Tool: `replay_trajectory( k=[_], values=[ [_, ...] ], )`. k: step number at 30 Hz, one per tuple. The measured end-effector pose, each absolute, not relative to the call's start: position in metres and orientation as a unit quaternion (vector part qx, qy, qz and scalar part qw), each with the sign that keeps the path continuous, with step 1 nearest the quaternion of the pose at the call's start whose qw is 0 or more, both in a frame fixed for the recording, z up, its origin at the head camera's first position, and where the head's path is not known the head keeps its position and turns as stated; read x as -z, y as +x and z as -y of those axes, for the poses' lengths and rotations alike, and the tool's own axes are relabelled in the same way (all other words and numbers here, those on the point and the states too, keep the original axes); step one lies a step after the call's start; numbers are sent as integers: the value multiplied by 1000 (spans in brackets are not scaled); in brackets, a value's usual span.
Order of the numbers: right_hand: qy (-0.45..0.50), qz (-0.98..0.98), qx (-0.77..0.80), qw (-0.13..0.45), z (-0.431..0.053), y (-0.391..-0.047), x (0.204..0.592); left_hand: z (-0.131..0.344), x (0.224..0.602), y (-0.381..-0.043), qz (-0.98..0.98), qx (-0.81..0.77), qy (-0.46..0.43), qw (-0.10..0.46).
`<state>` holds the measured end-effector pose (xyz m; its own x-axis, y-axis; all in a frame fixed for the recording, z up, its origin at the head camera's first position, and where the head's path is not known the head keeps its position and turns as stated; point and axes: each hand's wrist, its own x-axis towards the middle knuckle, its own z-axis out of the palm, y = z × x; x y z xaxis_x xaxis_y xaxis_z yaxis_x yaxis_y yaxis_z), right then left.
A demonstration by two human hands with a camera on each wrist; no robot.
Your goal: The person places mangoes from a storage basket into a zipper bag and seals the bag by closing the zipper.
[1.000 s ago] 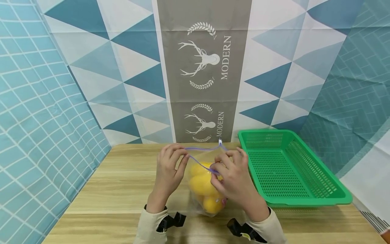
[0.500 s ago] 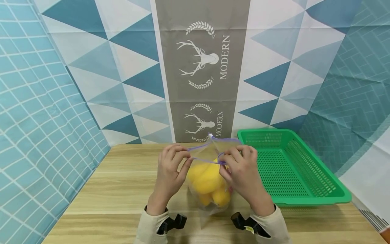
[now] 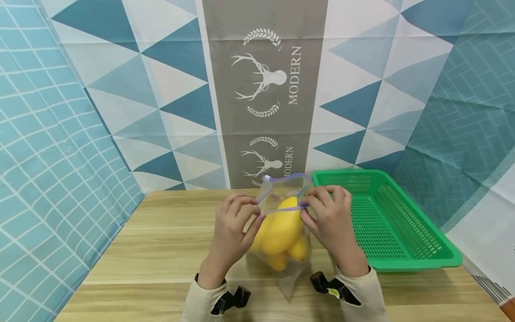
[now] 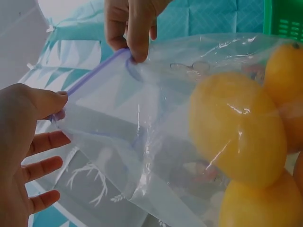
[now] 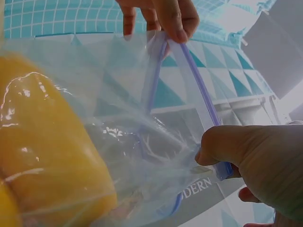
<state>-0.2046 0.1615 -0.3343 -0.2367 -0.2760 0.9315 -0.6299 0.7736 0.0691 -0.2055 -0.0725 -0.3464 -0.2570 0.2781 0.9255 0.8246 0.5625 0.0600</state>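
Observation:
A clear slider bag (image 3: 287, 273) with a purple zip rim hangs between my two hands, its mouth spread apart. Several smooth yellow fruits (image 3: 283, 230), mango-like in shape, fill its lower part. My left hand (image 3: 235, 228) pinches the left side of the rim between thumb and index finger, the other fingers loose in the left wrist view. At the right side, my right hand (image 3: 331, 219) pinches the rim in the same manner. The white slider (image 3: 267, 178) sits at the far left corner of the mouth. Whether the bag's bottom corner touches the table is unclear.
A green plastic basket (image 3: 422, 241) with slotted walls stands on the wooden table (image 3: 161, 250), right of my right hand. Patterned cloth (image 3: 181, 89) hangs behind the table, and blue tiled cloth (image 3: 52, 156) covers the left side.
Both hands have shifted right, the right one also slightly up. The bag has tilted, its bottom corner swinging right and its slider moving left. The mouth's outline has changed.

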Motion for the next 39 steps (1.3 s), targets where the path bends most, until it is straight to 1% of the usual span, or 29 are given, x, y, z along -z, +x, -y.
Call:
replay_trajectory(
  k=[17,24,39],
  values=[
    [255,788,-178,532,-176,-214,337,54,349,-198,734,243,-408,485],
    [261,782,-185,535,-176,-215,338,53,352,-200,735,248,-403,486],
    [280,780,-198,524,-176,-214,340,58,357,-212,737,284,-404,461]
  ],
)
